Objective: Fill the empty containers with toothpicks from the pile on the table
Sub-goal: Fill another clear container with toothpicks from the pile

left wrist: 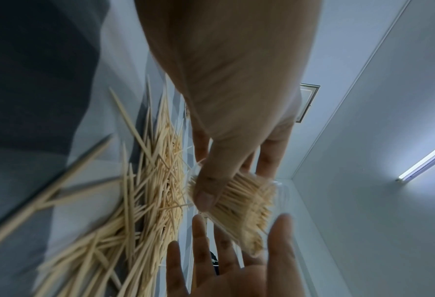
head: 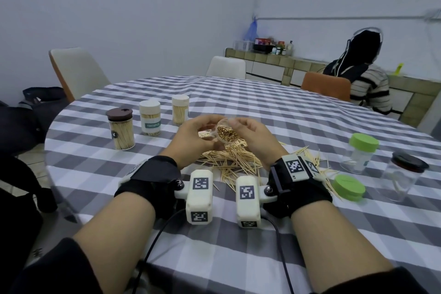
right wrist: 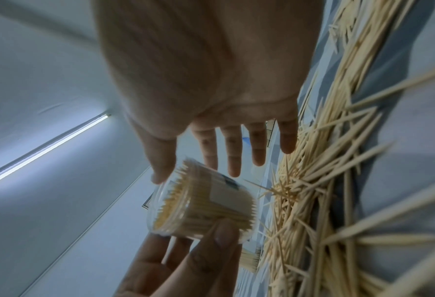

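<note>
A clear container (head: 228, 135) packed with toothpicks hangs tilted above the pile, its open mouth turned toward me. My left hand (head: 198, 131) grips it, thumb on the side wall and fingers behind; the left wrist view shows the thumb pressed on the container (left wrist: 241, 203). My right hand (head: 250, 130) is beside the mouth with straight, spread fingers (right wrist: 234, 160), the thumb near the rim of the container (right wrist: 206, 203). The loose toothpick pile (head: 233, 162) lies on the checked tablecloth (head: 262, 107) just under both hands.
Three filled, lidded containers stand at the left: brown lid (head: 120, 129), white lid (head: 150, 117), cream lid (head: 180, 110). At the right are a clear jar with a green lid (head: 360, 153), a clear jar with a black lid (head: 403, 179) and a loose green lid (head: 349, 187). A person (head: 367, 86) sits at the far right.
</note>
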